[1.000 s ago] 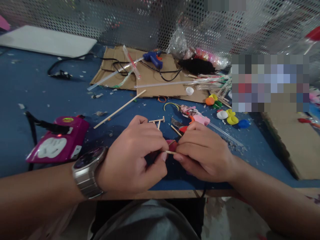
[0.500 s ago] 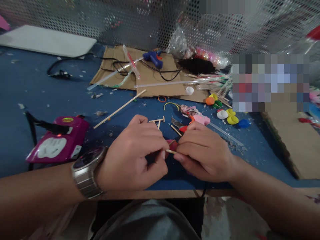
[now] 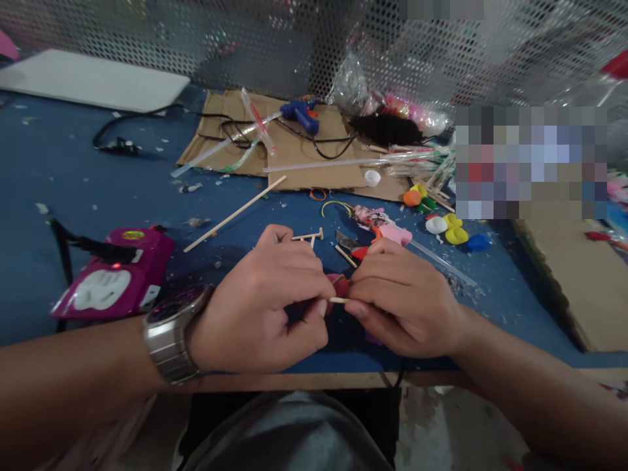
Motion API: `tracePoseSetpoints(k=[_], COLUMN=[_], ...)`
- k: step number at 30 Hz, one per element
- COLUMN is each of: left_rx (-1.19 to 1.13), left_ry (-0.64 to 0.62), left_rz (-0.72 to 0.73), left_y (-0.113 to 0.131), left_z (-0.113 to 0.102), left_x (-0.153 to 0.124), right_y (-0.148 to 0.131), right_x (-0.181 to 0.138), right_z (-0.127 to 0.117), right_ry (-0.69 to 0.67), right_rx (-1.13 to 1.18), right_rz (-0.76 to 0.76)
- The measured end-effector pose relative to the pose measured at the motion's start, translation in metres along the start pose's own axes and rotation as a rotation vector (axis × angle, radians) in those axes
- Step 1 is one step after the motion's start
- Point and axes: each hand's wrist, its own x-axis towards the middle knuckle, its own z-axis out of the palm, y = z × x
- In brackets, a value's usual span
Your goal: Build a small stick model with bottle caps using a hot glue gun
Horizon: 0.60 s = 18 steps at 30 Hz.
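Observation:
My left hand (image 3: 265, 304), with a steel watch (image 3: 169, 333) on the wrist, and my right hand (image 3: 405, 301) meet near the front edge of the blue table (image 3: 73, 190). Both are closed in a pinch on one thin wooden stick (image 3: 337, 300) that spans the gap between them. A small red piece (image 3: 339, 284) sits right behind the stick between the fingertips; which hand holds it I cannot tell. Short stick pieces (image 3: 309, 237) lie just beyond my left hand.
A magenta power strip (image 3: 115, 271) with a black cable lies at the left. Cardboard (image 3: 289, 147) holds a blue glue gun (image 3: 300, 112) and glue sticks. A long skewer (image 3: 234, 214), coloured bottle caps (image 3: 441, 219), plastic bags and a perforated metal screen stand behind.
Almost nothing has moved; both hands keep their pinch on the stick, with only a slight shift of the fingers.

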Motion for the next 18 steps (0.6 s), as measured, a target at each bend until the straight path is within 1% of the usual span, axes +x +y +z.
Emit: tracePoseSetpoints(k=[5, 15, 18], left_rx=[-0.04, -0.11, -0.098], left_ry=[-0.022, -0.027, -0.024], left_rz=[-0.009, -0.035, -0.031], left_y=[0.0001, 0.0017, 0.0015], left_z=[-0.0008, -0.0008, -0.0005], left_x=[-0.0002, -0.0015, -0.0016], right_y=[-0.0007, 0.0002, 0.0001], right_x=[-0.0005, 0.0008, 0.0012], right_z=[-0.0006, -0.0011, -0.0009], right_ry=[-0.008, -0.012, -0.013], right_rx=[0.004, 0.006, -0.003], right_rz=[-0.002, 0.0, 0.0])
